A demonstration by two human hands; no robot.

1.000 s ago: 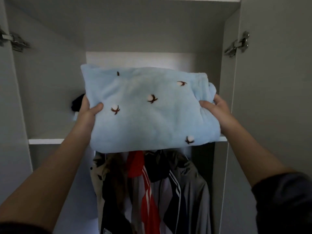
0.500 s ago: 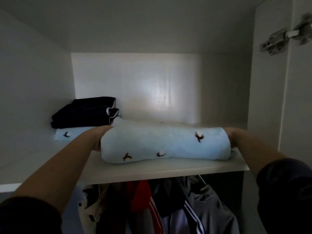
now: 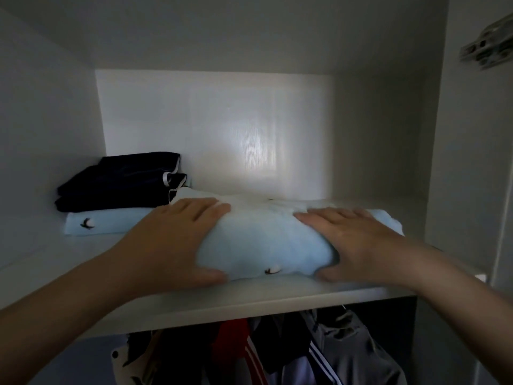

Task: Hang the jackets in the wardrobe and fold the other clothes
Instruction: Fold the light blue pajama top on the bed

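Fingers (image 3: 200,209) lie straight and flat on both sides, pressing rather than gripping. Your left hand (image 3: 172,240) and right hand (image 3: 358,240) rest on the folded light-blue fleece (image 3: 266,245), thumbs at its front edge. It sits on the wardrobe shelf (image 3: 249,298), right of the folded stack (image 3: 119,182), above the hung jackets (image 3: 347,354). Likely soft, light, springy and grippy. Take it from both ends, under the fold. No readable labels, only small embroidered motifs.
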